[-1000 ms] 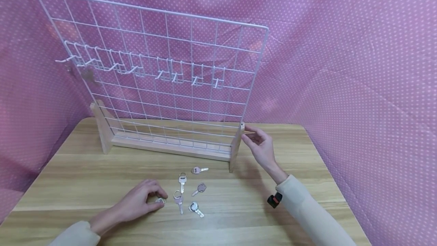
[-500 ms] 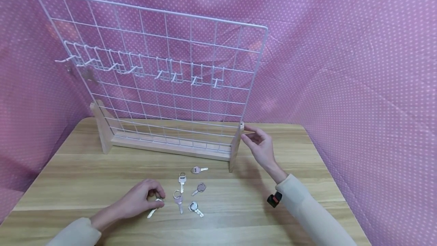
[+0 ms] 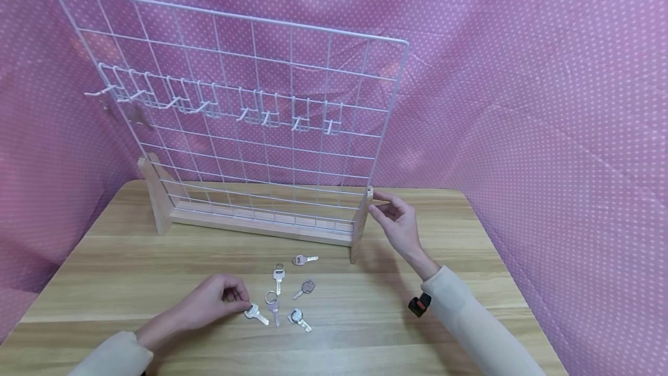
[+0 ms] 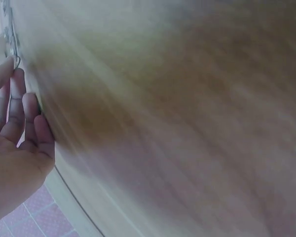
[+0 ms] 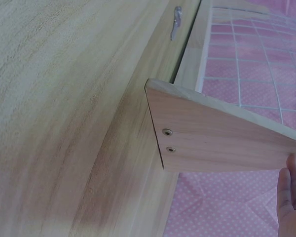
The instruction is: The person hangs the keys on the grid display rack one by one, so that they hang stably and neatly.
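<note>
In the head view, the left hand (image 3: 211, 302) pinches a silver key (image 3: 257, 314) at its head end, the blade jutting toward four o'clock from the fingers. Five other keys (image 3: 279, 274) lie on the desk (image 3: 209, 355), between one and four o'clock of those fingers. The right hand (image 3: 400, 230), its fingers fairly straight, touches the rack's wooden upright (image 3: 360, 231) at ten o'clock.

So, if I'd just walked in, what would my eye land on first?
Probably the big white wire rack standing on the wooden table, with its row of hooks. Next, the five loose keys in front of it, with the left hand pinching another key beside them, while the right hand touches the rack's right leg.
</note>
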